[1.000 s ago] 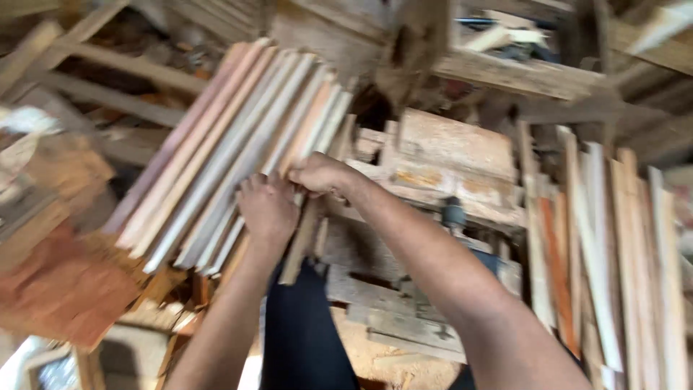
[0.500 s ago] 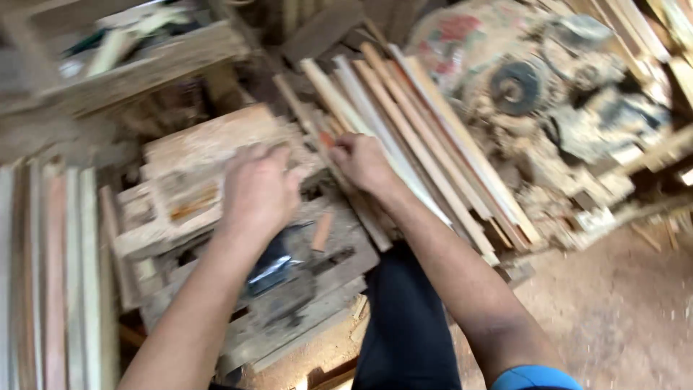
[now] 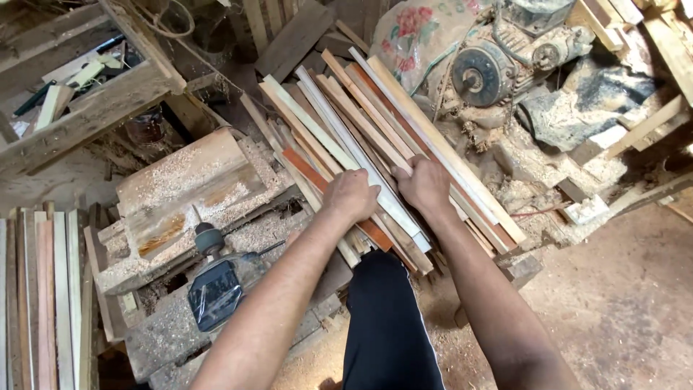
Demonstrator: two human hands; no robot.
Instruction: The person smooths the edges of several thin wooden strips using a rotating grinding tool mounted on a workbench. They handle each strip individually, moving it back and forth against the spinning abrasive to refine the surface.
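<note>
A loose pile of long thin wooden strips [image 3: 346, 115], pale, tan and reddish, lies slanting from the upper middle down toward my knee. My left hand [image 3: 351, 196] presses down on the near ends of the strips, fingers curled over them. My right hand [image 3: 424, 185] sits just beside it, closed around one or two pale strips [image 3: 462, 189] on the pile's right side. Both forearms reach in from the bottom edge. My dark trouser leg [image 3: 386, 318] shows between them.
A sawdust-covered wooden work block [image 3: 188, 184] with a power drill [image 3: 216, 278] lies left. More strips [image 3: 43, 289] stand at the far left. A dusty motor [image 3: 480, 72] and a flowered sack [image 3: 411, 29] are behind the pile. Sawdust floor [image 3: 621, 303] at right.
The camera has swung left to right. My left hand has moved from the work block onto the strips beside my right hand, which has slid a little right on the pile.
</note>
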